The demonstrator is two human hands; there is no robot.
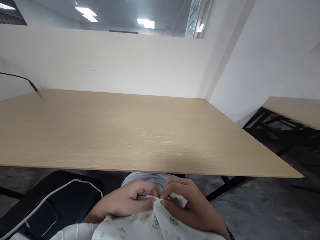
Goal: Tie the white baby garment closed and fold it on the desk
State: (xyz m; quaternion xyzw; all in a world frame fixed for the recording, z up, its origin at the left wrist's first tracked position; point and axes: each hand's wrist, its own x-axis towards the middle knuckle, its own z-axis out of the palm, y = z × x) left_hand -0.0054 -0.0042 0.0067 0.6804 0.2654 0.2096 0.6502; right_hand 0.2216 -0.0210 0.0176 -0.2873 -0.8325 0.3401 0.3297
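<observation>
A white shirt with small green printed figures covers my front at the bottom of the view. My left hand pinches the shirt's front edge between thumb and bent fingers. Close beside it, my right hand grips the same cloth from the other side, fingertips almost touching those of the left. Between the two thumbs a small pale round button shows at the fold; whether it sits in a buttonhole I cannot tell. Light grey cloth lies over my lap behind the hands.
Just beyond my hands runs the front edge of a wooden table. A black chair or bag-like item stands at lower left, with a white cable across it. Another table stands at right. A black cable hangs at left.
</observation>
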